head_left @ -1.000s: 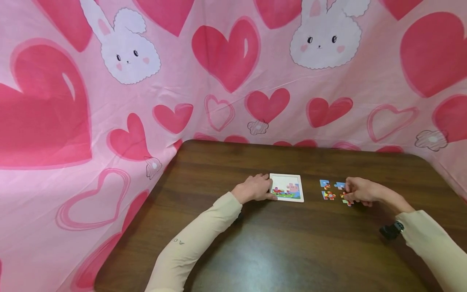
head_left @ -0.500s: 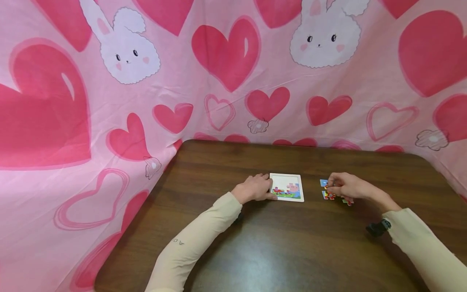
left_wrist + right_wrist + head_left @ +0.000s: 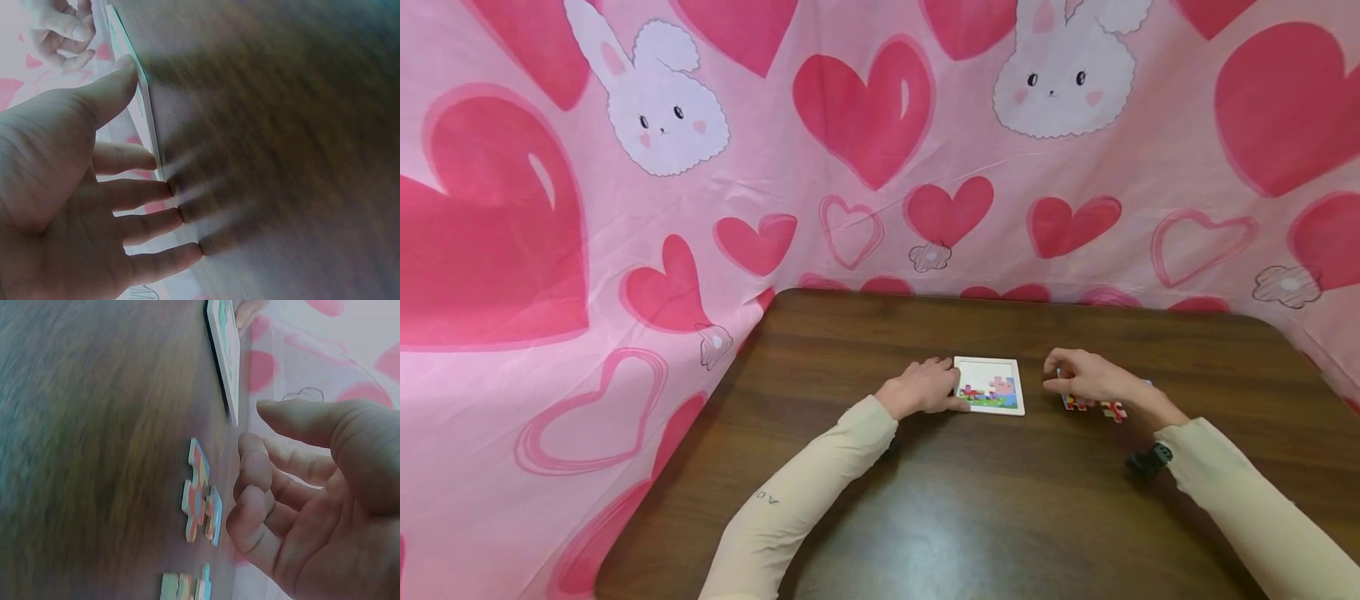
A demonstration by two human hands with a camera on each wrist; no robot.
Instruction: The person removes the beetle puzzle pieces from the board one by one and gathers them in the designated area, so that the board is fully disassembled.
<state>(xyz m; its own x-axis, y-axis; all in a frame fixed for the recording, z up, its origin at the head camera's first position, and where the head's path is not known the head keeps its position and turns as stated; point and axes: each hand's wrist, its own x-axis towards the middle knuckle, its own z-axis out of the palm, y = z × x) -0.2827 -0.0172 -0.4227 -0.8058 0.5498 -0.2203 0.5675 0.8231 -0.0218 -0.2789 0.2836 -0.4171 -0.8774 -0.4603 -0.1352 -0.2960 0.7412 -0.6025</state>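
Note:
A white-rimmed puzzle tray (image 3: 981,371) lies on the table with a few picture pieces, one a pink pig's face, fitted along its lower and right parts. My left hand (image 3: 925,387) rests at the tray's left edge, its fairly straight fingertips down on the tabletop and its thumb by the near corner. Right of the tray, my right hand (image 3: 1093,377) hovers over loose jigsaw pieces (image 3: 1075,403), partly hiding them. In the right wrist view, its fingers are loosely bent, the thumb (image 3: 300,422) stands apart, and no piece shows between them.
A red and yellow jigsaw piece (image 3: 1114,411) lies below the right wrist. The brown wooden table (image 3: 985,500) has rounded corners. Behind it hangs a pink cloth (image 3: 745,167) with hearts and rabbits.
My right hand has moved left across the loose pieces, from the rightmost ones to just past the left ones. The left hand and the tray have stayed in place.

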